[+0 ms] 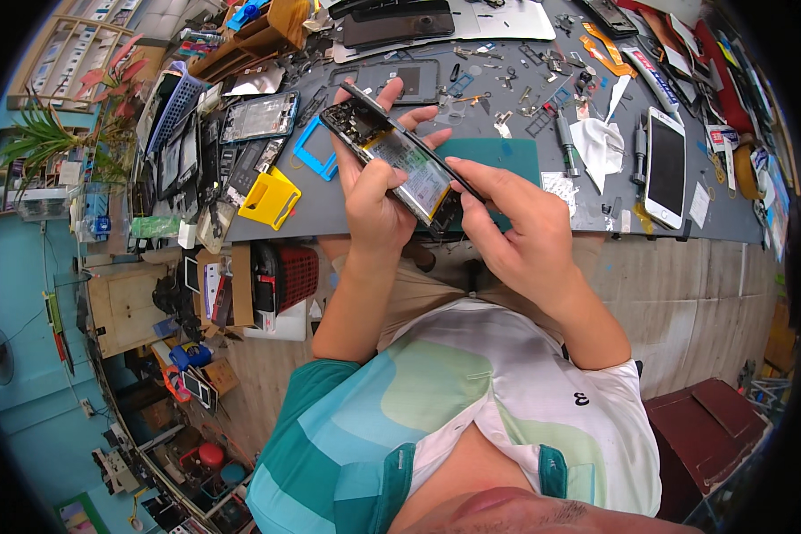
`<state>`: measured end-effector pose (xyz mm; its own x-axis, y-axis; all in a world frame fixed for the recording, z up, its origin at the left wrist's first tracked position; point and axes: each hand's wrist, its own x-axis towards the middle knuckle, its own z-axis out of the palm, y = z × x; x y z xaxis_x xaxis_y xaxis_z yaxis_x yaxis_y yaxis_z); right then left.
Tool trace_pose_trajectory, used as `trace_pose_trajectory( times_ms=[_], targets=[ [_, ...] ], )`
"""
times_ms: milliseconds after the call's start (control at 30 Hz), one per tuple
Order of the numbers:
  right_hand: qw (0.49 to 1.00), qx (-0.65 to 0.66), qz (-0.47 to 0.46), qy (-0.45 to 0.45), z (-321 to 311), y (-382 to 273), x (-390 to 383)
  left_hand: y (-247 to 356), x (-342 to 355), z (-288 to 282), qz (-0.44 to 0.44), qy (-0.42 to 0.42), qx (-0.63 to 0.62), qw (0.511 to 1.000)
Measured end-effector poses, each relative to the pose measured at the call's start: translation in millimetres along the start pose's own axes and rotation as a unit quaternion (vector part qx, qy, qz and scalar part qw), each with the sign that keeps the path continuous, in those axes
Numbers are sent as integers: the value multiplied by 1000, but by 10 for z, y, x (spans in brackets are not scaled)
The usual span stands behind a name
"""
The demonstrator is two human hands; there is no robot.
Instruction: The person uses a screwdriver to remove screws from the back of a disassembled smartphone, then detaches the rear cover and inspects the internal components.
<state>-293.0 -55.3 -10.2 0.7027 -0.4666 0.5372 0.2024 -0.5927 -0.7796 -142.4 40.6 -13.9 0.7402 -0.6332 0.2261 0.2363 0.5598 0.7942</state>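
An opened smartphone (423,178) is held tilted above the front of the workbench, its battery and inner parts bared. My left hand (372,200) wraps round it, thumb across the near side and fingers behind the far side. At the phone's right edge, my right hand (523,218) pinches the rim between thumb and fingers. Whether a thin part sits between those fingertips is too small to tell. Beneath the phone lies a dark green mat (498,160), partly covered by my hands.
On the grey bench (320,209), a yellow holder (270,198), a blue frame (314,149) and an opened phone (260,117) lie to the left. A white phone (665,169), a crumpled cloth (596,147) and a screwdriver (566,142) lie to the right. Loose small parts cover the back.
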Motion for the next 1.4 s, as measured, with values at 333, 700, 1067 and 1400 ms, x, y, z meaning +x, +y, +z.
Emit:
trace_pose_trajectory(
  times_ms=[333,700,1067,1400],
  targets=[
    [995,88,30,29,56,54,-11,-11,3,-30,-5,-4,-6,1000],
    [993,-83,-67,-52,-49,-94,251,1,-11,9,24,7,52,998],
    [968,-207,-79,-115,159,-192,639,-30,9,40,58,1,13,998],
    [958,-244,-90,-118,184,-136,739,-48,8,-14,43,-8,0,999]
  ],
)
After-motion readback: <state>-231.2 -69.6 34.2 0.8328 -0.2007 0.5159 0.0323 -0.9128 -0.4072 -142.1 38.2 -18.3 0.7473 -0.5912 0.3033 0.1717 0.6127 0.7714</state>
